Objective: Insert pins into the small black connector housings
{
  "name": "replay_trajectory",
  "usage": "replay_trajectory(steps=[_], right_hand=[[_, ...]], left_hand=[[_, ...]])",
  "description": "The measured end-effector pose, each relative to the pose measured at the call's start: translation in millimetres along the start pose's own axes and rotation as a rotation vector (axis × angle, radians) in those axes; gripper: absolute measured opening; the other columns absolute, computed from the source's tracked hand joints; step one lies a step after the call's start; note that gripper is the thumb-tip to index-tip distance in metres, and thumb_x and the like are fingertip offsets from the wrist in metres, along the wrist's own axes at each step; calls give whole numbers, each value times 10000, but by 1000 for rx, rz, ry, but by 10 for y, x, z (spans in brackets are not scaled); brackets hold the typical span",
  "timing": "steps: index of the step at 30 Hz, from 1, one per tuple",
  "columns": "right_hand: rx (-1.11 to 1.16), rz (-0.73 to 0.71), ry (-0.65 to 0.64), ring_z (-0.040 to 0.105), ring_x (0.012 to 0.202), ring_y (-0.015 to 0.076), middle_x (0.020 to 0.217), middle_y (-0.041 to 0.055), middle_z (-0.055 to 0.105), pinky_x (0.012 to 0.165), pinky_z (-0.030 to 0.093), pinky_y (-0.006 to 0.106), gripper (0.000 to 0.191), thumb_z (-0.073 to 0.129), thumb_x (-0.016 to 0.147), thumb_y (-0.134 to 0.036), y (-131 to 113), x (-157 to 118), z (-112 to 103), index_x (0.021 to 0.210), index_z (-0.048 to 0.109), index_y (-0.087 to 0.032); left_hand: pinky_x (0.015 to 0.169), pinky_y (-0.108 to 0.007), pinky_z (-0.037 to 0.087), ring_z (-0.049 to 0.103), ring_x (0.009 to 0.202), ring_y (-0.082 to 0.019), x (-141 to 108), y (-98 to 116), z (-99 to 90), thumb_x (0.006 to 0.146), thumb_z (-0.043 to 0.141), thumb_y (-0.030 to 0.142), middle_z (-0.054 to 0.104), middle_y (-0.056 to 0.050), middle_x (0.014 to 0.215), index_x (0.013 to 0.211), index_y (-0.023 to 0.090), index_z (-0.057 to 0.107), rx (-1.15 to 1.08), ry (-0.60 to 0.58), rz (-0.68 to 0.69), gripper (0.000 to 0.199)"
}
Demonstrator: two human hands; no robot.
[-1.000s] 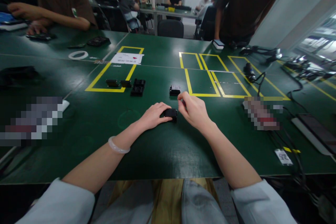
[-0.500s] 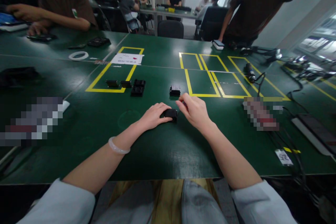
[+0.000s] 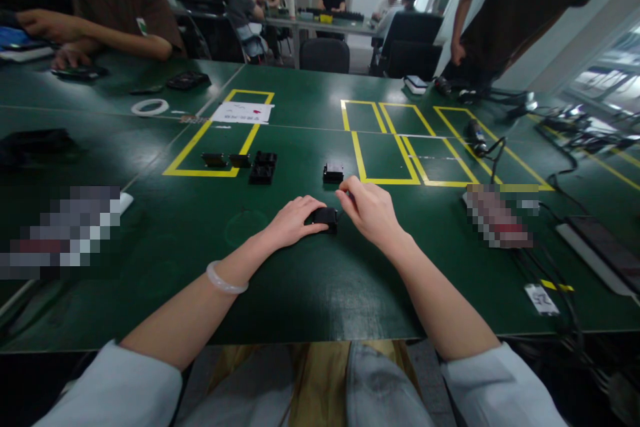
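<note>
Not touching the black moulded part at left; gripping a black block on the bench with the left hand; curling the right hand beside it, cannot tell around what. Seemingly mid-work; cannot judge the remainder.

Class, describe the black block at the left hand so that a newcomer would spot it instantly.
On the green table, find the wearer's left hand, just past the pale bracelet. The black block is the thing in its grip. Unlike the black part just beyond, it is nearer the wearer and held by that hand.
</note>
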State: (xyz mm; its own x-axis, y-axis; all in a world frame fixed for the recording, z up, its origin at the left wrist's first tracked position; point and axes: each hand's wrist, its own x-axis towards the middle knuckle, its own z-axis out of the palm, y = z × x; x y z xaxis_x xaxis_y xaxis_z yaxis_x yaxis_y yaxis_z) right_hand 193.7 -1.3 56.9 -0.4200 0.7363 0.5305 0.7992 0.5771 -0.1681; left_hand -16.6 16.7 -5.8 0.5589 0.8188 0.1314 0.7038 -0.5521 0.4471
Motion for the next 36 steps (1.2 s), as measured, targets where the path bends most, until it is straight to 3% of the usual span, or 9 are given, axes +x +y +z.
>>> replay_trajectory(steps=[4,10,16,22,28,36], right_hand=[[12,-2,0,591,675,166,745,34,653,674,373,270,214,371,966,-252,-5,-2,-9,975,576,-191],[-5,-1,11,582,648,167,703,29,639,657,361,271,300,340,1010,-355,4,-9,5,931,582,-195],[10,-8,22,583,662,163,740,27,651,671,362,269,198,385,955,-241,0,-9,7,986,573,-189],[-2,-7,16,582,650,166,703,27,640,661,357,274,305,334,1012,-358,9,-7,9,919,577,-199],[25,2,20,583,660,167,745,26,655,679,370,275,197,382,942,-236,-6,-9,-5,1003,564,-194],[-2,-3,27,576,640,167,704,33,647,663,361,278,294,342,1007,-348,14,-3,4,911,577,-198]], left_hand=[[890,-391,446,563,1036,-264,2,4,-2,905,593,512,611,-71,1159,1161,225,589,-5,2,0,385],[897,-388,446,562,1044,-264,-2,-1,15,900,606,512,610,-73,1164,1169,221,583,1,3,-1,397],[892,-388,446,560,1041,-263,-7,-12,16,900,602,518,605,-71,1169,1181,223,582,-4,3,1,408],[894,-392,447,563,1033,-265,1,-2,4,897,604,514,613,-74,1150,1167,221,590,-12,2,-4,399],[895,-396,447,564,1035,-266,4,2,3,897,597,516,611,-73,1158,1158,228,595,-22,7,-8,389],[897,-389,446,563,1041,-265,-1,-13,12,895,613,508,610,-76,1168,1168,221,589,-7,3,-3,397]])
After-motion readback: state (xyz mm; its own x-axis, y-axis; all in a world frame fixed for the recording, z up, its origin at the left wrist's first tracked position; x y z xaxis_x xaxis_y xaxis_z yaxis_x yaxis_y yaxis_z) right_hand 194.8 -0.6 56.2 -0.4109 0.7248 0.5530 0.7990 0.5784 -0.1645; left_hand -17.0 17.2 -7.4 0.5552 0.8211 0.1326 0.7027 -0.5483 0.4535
